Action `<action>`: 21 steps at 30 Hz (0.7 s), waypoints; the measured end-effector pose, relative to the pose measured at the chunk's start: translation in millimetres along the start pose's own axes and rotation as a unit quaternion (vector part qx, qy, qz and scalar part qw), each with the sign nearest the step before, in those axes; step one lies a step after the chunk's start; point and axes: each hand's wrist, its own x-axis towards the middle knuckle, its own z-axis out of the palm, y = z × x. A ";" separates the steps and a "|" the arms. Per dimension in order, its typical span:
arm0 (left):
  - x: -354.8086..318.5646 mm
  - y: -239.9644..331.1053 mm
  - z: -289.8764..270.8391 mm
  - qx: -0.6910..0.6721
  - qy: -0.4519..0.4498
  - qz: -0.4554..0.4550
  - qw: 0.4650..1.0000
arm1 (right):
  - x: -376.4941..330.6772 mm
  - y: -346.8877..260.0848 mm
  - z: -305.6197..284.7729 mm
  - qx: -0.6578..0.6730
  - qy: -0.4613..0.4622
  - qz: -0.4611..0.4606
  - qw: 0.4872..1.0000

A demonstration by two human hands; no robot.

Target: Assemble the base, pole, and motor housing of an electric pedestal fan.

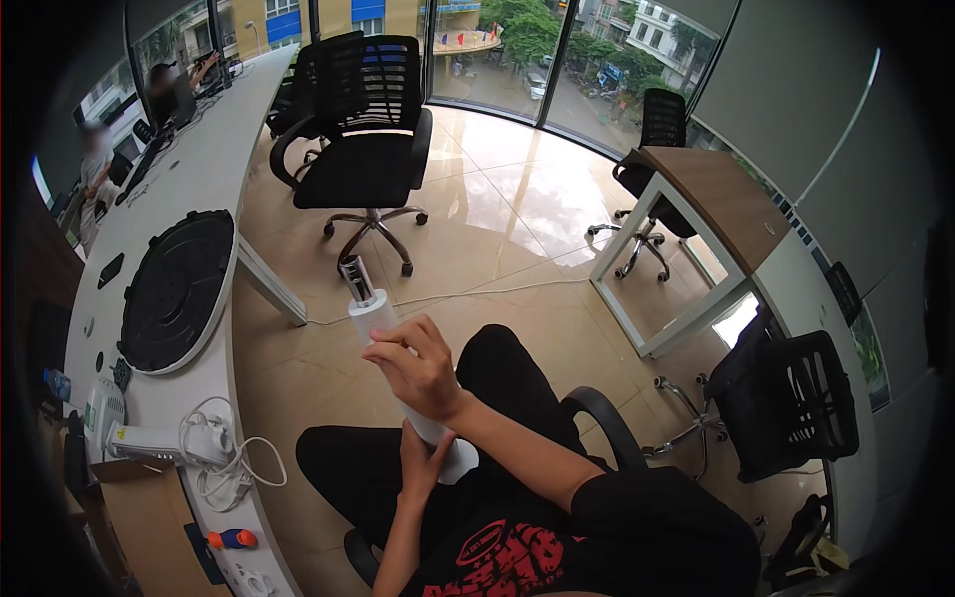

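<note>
Over my lap I hold a long white tube (373,314) with a shiny chrome end piece (356,280). It tilts up and away to the left. My right hand (420,366) wraps round its upper middle, fingers closed. Lower down, my left hand (424,460) grips the tube near its wider white bottom end (460,462). Part of the tube between and under the hands is hidden. To the left on the white desk (214,194) lies a large round black disc (179,289) with a white rim.
On the desk sit a white appliance part (164,438), a coiled white cable (224,463), a red and blue screwdriver (232,538) and a dark phone (111,268). A cardboard box (149,512) stands below them. Black office chairs (358,169) and a brown-topped table (716,204) stand around.
</note>
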 end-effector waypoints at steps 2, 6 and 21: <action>0.5 1.0 -2.4 -0.019 0.008 0.020 1.000 | 2.3 -6.9 3.9 0.002 0.017 0.013 1.000; 2.2 1.7 -4.5 0.025 0.005 0.030 0.999 | 13.6 -7.8 -19.0 -0.011 -0.126 -0.009 0.992; -0.8 4.1 1.1 0.061 0.002 0.022 0.998 | 15.5 24.1 -44.7 0.005 -0.111 -0.111 0.988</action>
